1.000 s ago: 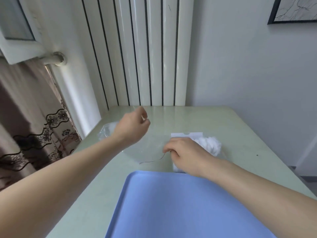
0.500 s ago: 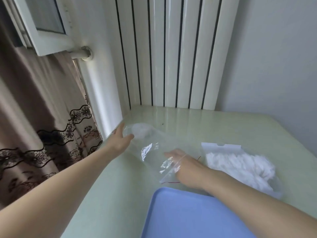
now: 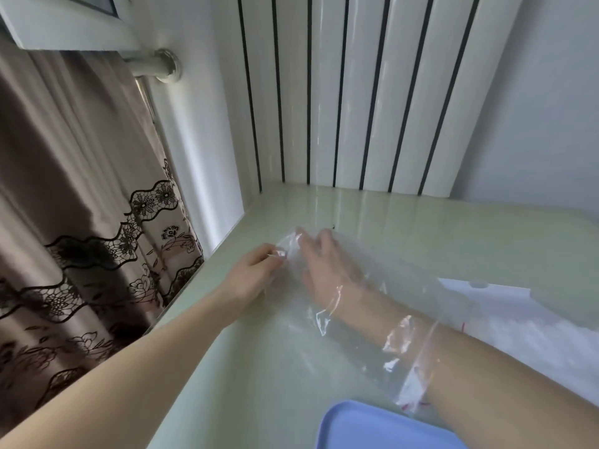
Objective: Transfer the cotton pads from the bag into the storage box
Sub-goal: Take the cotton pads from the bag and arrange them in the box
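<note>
The right hand (image 3: 324, 264) is deep inside a clear bag (image 3: 372, 306) on the desk (image 3: 421, 234), fingers spread toward the closed end, while the left hand (image 3: 252, 275) pinches that end from outside. The film may cling to the forearm and drag along when the arm pulls out, or the pinch may slip. The cotton pads (image 3: 534, 338) lie right of the right forearm, apart from both hands; I see no storage box.

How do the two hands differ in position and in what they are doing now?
The right hand is deep inside the clear bag, fingers spread; the left hand stays outside, pinching the bag's far end. The plastic sleeves the right forearm; the left forearm is bare. Both are over the table.
</note>
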Demonstrator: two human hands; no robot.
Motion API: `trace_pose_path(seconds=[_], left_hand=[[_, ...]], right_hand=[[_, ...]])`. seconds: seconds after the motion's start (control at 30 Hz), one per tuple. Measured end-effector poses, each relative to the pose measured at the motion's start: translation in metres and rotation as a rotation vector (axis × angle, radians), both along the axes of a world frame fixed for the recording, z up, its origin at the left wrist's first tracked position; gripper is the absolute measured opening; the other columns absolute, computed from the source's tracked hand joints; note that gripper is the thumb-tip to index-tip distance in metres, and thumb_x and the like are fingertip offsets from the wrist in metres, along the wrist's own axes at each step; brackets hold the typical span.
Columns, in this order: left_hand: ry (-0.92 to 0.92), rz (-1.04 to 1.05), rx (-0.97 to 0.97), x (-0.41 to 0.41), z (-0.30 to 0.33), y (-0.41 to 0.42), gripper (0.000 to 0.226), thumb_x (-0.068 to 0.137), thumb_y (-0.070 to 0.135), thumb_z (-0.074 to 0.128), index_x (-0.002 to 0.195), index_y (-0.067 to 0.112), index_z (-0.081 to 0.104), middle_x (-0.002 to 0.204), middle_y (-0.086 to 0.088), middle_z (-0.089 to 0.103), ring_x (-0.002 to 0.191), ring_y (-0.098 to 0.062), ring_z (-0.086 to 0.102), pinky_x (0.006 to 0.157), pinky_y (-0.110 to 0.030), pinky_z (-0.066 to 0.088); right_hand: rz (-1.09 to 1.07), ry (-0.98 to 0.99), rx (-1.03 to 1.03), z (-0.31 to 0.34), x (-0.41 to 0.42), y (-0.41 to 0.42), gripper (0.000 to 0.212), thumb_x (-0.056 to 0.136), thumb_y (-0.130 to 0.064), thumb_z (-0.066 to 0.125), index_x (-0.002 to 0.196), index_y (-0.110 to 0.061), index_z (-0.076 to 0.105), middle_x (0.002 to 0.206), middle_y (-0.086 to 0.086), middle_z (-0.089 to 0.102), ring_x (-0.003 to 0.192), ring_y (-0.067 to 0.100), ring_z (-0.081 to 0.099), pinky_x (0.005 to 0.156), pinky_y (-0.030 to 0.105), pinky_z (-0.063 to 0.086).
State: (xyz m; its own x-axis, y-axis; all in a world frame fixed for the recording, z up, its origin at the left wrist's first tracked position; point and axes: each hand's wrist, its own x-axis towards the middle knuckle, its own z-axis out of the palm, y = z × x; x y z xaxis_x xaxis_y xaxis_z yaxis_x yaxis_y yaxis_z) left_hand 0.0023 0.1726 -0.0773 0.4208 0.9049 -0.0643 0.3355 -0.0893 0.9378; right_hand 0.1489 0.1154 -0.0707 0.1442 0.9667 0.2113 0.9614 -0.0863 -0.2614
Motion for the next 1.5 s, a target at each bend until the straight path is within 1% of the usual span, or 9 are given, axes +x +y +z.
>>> trace_pose_path(seconds=[0.13, 0.33, 0.43, 0.57, 0.8, 1.0, 1.17, 1.3, 1.5], left_hand=[[0.012, -0.037, -0.004, -0.002, -0.005, 0.006, 0.021, 0.086, 0.036, 0.054, 0.092, 0.02, 0.066, 0.078, 0.006, 0.059, 0.074, -0.014, 0.054, 0.071, -0.031, 0.041], [0.023, -0.036, 0.009, -0.003, -0.009, 0.009, 0.014, 0.085, 0.039, 0.055, 0.087, 0.03, 0.066, 0.076, 0.009, 0.059, 0.074, -0.013, 0.053, 0.07, -0.029, 0.042], [0.018, -0.033, 0.016, -0.003, -0.009, 0.008, 0.014, 0.097, 0.032, 0.057, 0.088, 0.025, 0.065, 0.077, 0.004, 0.056, 0.071, -0.015, 0.05, 0.064, -0.027, 0.039], [0.101, 0.065, 0.087, -0.007, -0.002, 0.013, 0.025, 0.101, 0.04, 0.053, 0.096, 0.018, 0.064, 0.078, 0.001, 0.059, 0.061, -0.019, 0.052, 0.055, -0.025, 0.041], [0.379, 0.239, 0.203, -0.035, 0.02, 0.009, 0.024, 0.1, 0.03, 0.052, 0.117, 0.015, 0.061, 0.1, -0.004, 0.065, 0.084, -0.027, 0.059, 0.063, -0.029, 0.044], [0.677, 0.08, 0.324, -0.033, 0.061, -0.03, 0.069, 0.093, 0.032, 0.059, 0.153, 0.022, 0.027, 0.137, -0.015, 0.046, 0.108, -0.034, 0.058, 0.088, -0.041, 0.053], [0.498, -0.265, 0.68, 0.013, 0.117, -0.119, 0.064, 0.097, 0.031, 0.056, 0.154, 0.031, 0.026, 0.152, -0.001, 0.039, 0.134, -0.022, 0.041, 0.108, -0.033, 0.034], [0.584, -0.663, 0.512, 0.044, 0.117, -0.172, 0.047, 0.105, 0.034, 0.039, 0.15, 0.046, 0.032, 0.153, 0.018, 0.034, 0.141, -0.007, 0.032, 0.113, -0.026, 0.024], [0.822, -0.558, 0.539, 0.03, 0.103, -0.165, 0.044, 0.105, 0.038, 0.032, 0.149, 0.041, 0.036, 0.156, 0.008, 0.038, 0.142, -0.018, 0.036, 0.116, -0.037, 0.028]], right_hand=[[-0.06, -0.052, 0.029, 0.0, 0.006, 0.005, 0.042, 0.094, -0.026, 0.052, 0.134, -0.02, 0.043, 0.122, 0.01, 0.041, 0.111, 0.03, 0.05, 0.077, 0.033, 0.04], [0.034, -0.216, -0.051, 0.007, 0.004, 0.004, 0.04, 0.095, -0.024, 0.057, 0.132, -0.011, 0.044, 0.14, 0.009, 0.042, 0.129, 0.029, 0.044, 0.097, 0.037, 0.043], [0.059, -0.059, -0.119, 0.015, 0.003, -0.007, 0.043, 0.094, -0.024, 0.061, 0.129, -0.012, 0.039, 0.124, 0.01, 0.053, 0.109, 0.031, 0.057, 0.078, 0.035, 0.043], [0.064, 0.182, -0.071, 0.023, 0.01, -0.039, 0.055, 0.093, -0.022, 0.058, 0.142, -0.023, 0.033, 0.125, 0.006, 0.056, 0.112, 0.031, 0.057, 0.09, 0.035, 0.047], [0.095, 0.754, -0.31, 0.066, 0.022, -0.128, 0.013, 0.082, -0.015, 0.063, 0.095, -0.016, 0.063, 0.082, -0.004, 0.067, 0.076, 0.018, 0.063, 0.06, 0.025, 0.044], [0.048, 1.09, -0.511, 0.104, 0.069, -0.213, 0.026, 0.09, -0.001, 0.051, 0.111, 0.005, 0.065, 0.096, 0.015, 0.072, 0.09, 0.03, 0.067, 0.081, 0.042, 0.052], [-0.159, 1.119, -0.339, 0.12, 0.089, -0.253, 0.015, 0.092, -0.003, 0.054, 0.101, -0.005, 0.065, 0.089, 0.013, 0.067, 0.084, 0.024, 0.067, 0.09, 0.042, 0.057], [-0.202, 1.154, -0.274, 0.116, 0.083, -0.271, 0.03, 0.088, -0.007, 0.058, 0.117, -0.005, 0.063, 0.103, 0.017, 0.07, 0.089, 0.024, 0.068, 0.083, 0.037, 0.06], [-0.198, 1.241, -0.204, 0.139, 0.092, -0.299, 0.027, 0.09, -0.005, 0.059, 0.117, -0.006, 0.063, 0.101, 0.013, 0.071, 0.092, 0.025, 0.068, 0.088, 0.04, 0.057]])
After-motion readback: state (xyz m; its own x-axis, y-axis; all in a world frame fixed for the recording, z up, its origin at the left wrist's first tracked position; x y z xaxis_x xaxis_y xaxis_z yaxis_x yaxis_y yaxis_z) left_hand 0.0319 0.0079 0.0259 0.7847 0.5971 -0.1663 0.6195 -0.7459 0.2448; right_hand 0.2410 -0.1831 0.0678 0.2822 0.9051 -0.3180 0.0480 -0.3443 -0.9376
